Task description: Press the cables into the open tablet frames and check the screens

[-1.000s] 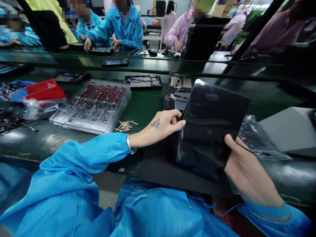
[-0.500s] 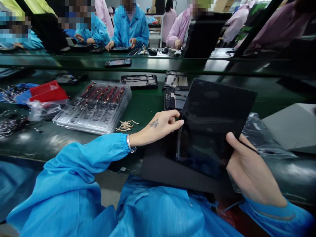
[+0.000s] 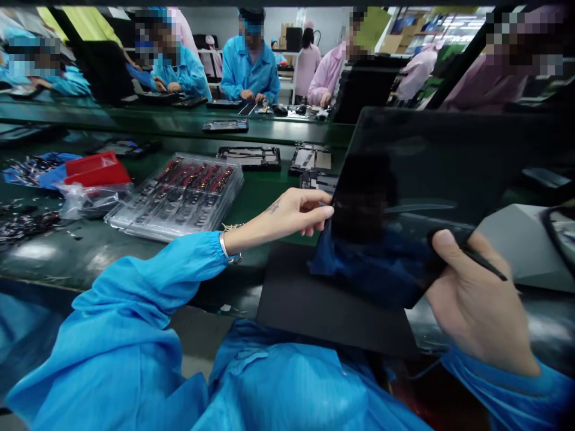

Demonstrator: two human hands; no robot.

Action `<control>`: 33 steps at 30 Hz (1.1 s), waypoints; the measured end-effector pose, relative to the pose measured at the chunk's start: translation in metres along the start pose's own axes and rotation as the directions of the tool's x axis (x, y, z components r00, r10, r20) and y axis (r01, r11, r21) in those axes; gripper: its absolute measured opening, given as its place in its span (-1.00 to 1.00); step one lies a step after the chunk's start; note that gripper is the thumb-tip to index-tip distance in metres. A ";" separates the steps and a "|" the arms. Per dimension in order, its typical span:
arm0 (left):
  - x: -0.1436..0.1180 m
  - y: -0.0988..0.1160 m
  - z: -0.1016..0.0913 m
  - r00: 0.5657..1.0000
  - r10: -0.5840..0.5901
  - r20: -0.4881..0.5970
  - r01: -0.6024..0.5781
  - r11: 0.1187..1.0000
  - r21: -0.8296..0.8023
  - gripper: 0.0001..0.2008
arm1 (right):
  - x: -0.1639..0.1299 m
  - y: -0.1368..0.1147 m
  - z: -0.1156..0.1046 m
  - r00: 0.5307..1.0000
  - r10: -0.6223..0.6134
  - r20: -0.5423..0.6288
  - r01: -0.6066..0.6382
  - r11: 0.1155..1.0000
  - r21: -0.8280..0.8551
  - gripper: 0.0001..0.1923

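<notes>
A large glossy black panel (image 3: 431, 197) is tilted up in front of me, reflecting my blue sleeves. My left hand (image 3: 291, 214) pinches its left edge with thumb and fingers. My right hand (image 3: 476, 293) supports its lower right corner, thumb on the front face, and also holds a thin black tool (image 3: 487, 264) between the fingers. Under the panel a flat black mat (image 3: 323, 311) lies at the near table edge.
A clear plastic tray (image 3: 179, 191) of red and black parts lies left, with a red box (image 3: 96, 170) and plastic bags beyond. Open tablet frames (image 3: 251, 157) rest on the green belt (image 3: 269, 129). A grey block (image 3: 525, 245) stands right. Several people work across the belt.
The black panel has been raised and tilted toward me, now filling more of the right side. Both hands rose with it and kept their grip.
</notes>
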State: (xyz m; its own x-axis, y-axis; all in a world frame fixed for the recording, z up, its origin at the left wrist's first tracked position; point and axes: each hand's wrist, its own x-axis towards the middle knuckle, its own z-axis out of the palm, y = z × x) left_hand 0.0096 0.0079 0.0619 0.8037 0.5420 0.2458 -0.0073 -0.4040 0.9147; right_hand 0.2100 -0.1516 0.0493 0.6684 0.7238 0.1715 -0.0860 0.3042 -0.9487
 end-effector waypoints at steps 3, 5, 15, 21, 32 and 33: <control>-0.001 -0.006 -0.004 0.995 -0.043 0.091 0.048 0.998 -0.051 -0.57 | -0.005 -0.003 0.001 0.989 -0.121 -0.084 0.099 0.969 -0.226 -0.72; -0.001 -0.007 -0.006 0.992 -0.029 0.125 0.038 0.997 -0.071 -0.54 | -0.007 -0.006 0.000 0.968 -0.220 -0.118 0.167 0.923 -0.348 -0.74; 0.018 -0.020 -0.025 0.984 0.144 0.104 -0.160 0.974 0.163 -0.57 | -0.035 0.002 -0.021 0.752 -0.483 0.449 0.659 0.568 -0.492 -0.76; -0.019 -0.048 -0.056 0.971 -0.238 -0.030 0.225 0.857 0.463 -0.65 | -0.056 0.031 -0.032 0.641 -0.330 0.693 0.723 0.563 -0.401 -0.74; -0.099 -0.070 -0.032 0.955 -0.293 -0.035 0.229 0.661 0.714 -0.39 | -0.080 0.052 -0.042 0.327 -0.220 0.919 0.945 0.080 -0.317 -0.53; -0.101 -0.072 -0.030 0.955 -0.294 -0.049 0.238 0.654 0.718 -0.38 | -0.083 0.053 -0.041 0.321 -0.209 0.924 0.947 0.077 -0.312 -0.54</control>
State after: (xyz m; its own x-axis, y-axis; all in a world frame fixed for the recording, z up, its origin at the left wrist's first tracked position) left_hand -0.0886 0.0044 -0.0191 0.7402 0.6721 -0.0183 0.6137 -0.6642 0.4268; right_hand 0.1808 -0.2211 -0.0261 -0.4499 0.7407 0.4990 0.8567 0.5158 0.0067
